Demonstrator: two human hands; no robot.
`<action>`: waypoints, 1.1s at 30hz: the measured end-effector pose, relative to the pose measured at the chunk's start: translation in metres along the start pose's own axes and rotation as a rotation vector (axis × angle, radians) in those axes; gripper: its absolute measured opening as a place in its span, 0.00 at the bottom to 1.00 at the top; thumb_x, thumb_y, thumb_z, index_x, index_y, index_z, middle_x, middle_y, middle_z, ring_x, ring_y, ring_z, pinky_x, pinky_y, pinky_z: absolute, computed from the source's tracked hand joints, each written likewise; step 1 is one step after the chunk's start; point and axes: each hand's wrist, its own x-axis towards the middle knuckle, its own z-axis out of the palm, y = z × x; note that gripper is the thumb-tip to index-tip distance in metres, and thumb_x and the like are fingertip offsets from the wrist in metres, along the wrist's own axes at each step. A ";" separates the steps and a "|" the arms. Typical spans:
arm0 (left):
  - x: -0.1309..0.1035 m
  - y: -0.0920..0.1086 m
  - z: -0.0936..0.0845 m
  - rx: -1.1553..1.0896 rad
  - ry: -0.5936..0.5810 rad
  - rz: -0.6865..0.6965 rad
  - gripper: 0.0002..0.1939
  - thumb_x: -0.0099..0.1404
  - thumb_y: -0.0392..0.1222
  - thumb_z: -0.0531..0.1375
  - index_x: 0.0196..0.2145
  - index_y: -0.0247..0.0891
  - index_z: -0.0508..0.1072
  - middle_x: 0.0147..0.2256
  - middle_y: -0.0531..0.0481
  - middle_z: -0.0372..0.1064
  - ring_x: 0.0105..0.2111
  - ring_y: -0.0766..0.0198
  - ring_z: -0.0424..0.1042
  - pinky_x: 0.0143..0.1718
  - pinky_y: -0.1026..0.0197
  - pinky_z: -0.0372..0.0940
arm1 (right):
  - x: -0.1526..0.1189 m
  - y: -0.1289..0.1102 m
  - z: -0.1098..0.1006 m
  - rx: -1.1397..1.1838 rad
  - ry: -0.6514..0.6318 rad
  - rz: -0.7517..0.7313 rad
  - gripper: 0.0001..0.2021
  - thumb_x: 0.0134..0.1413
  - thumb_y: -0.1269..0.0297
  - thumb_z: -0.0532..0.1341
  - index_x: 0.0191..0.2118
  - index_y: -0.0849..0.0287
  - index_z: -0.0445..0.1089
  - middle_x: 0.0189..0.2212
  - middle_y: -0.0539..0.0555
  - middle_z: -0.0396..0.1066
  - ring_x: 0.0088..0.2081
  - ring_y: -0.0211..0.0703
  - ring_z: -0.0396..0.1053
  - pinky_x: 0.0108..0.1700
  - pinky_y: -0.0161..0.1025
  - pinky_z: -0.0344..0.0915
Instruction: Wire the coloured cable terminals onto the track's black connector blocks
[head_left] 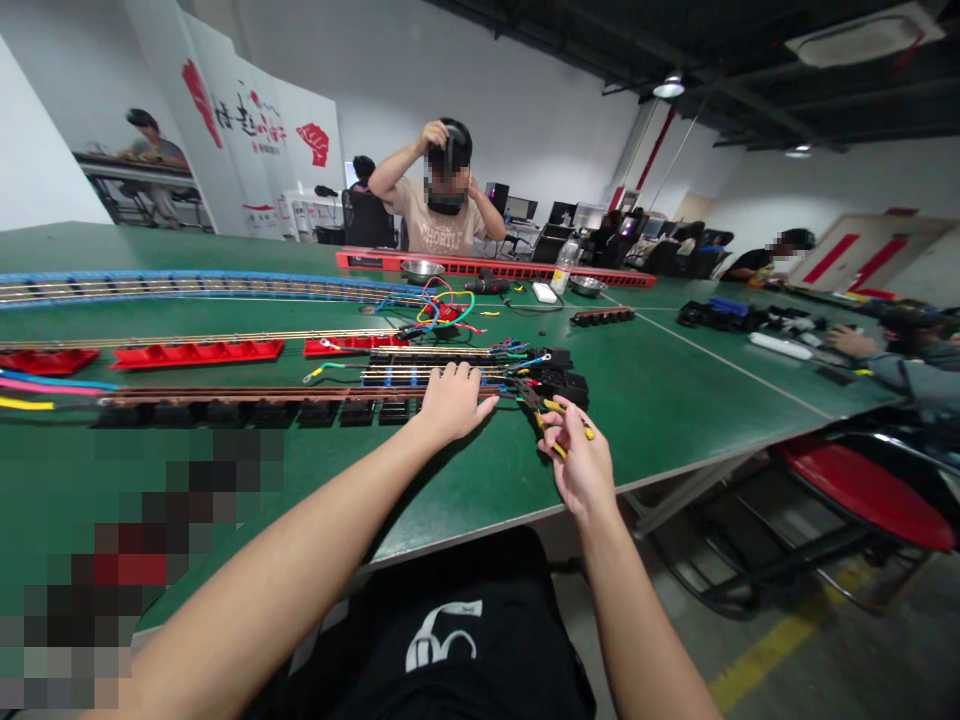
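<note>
My left hand (452,404) lies palm down across a strip of copper-coloured rails (259,393) on black supports, its fingers bent over it and the thumb pointing right. Close beside it, my right hand (583,458) grips pliers (535,402) with yellow handles. Their dark jaws point up and left at thin wires near the strip's right end; whether they bite on a wire cannot be made out. Black connector blocks (562,384) sit just behind the pliers. A green wire (324,368) with a ring terminal lies to the left of my left hand.
Behind are red-based rails (199,353), a curved blue track (187,288), tangled coloured wires (448,308) and a bottle (565,265). A person (442,200) sits opposite. A co-worker's hand (851,342) is at the right, above a red stool (862,485). The table edge is near my body.
</note>
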 end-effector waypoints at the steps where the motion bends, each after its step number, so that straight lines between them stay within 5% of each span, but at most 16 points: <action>1: 0.000 0.000 0.000 -0.002 0.004 0.001 0.28 0.68 0.59 0.46 0.52 0.34 0.68 0.50 0.36 0.68 0.50 0.48 0.65 0.49 0.49 0.58 | -0.001 0.000 0.000 -0.084 -0.011 -0.049 0.25 0.48 0.46 0.66 0.46 0.60 0.70 0.28 0.51 0.74 0.19 0.30 0.60 0.22 0.31 0.57; 5: 0.000 0.000 -0.001 -0.008 0.001 0.000 0.28 0.69 0.59 0.46 0.51 0.34 0.69 0.50 0.36 0.68 0.50 0.47 0.65 0.49 0.48 0.58 | -0.008 -0.001 -0.003 -0.400 -0.012 -0.260 0.25 0.57 0.46 0.59 0.51 0.62 0.70 0.33 0.56 0.76 0.18 0.31 0.59 0.20 0.33 0.56; 10: 0.000 0.000 -0.001 -0.021 -0.004 -0.009 0.27 0.68 0.59 0.47 0.52 0.35 0.68 0.50 0.36 0.67 0.51 0.48 0.64 0.50 0.49 0.57 | -0.006 -0.002 -0.008 -0.476 -0.084 -0.386 0.24 0.61 0.49 0.55 0.55 0.60 0.67 0.38 0.57 0.76 0.21 0.32 0.62 0.25 0.34 0.62; 20: 0.000 -0.001 0.000 -0.010 0.017 0.000 0.27 0.68 0.59 0.47 0.49 0.35 0.70 0.49 0.37 0.67 0.50 0.48 0.64 0.49 0.49 0.59 | 0.008 0.007 -0.014 -0.595 -0.369 -0.275 0.27 0.63 0.49 0.52 0.63 0.55 0.59 0.51 0.59 0.72 0.42 0.42 0.74 0.42 0.39 0.69; 33: 0.000 -0.001 0.001 -0.030 0.031 -0.028 0.29 0.67 0.61 0.47 0.51 0.36 0.69 0.50 0.36 0.66 0.51 0.47 0.62 0.51 0.48 0.57 | 0.012 0.007 -0.016 -0.378 -0.287 -0.171 0.28 0.62 0.46 0.53 0.62 0.55 0.62 0.52 0.60 0.72 0.53 0.49 0.70 0.44 0.42 0.71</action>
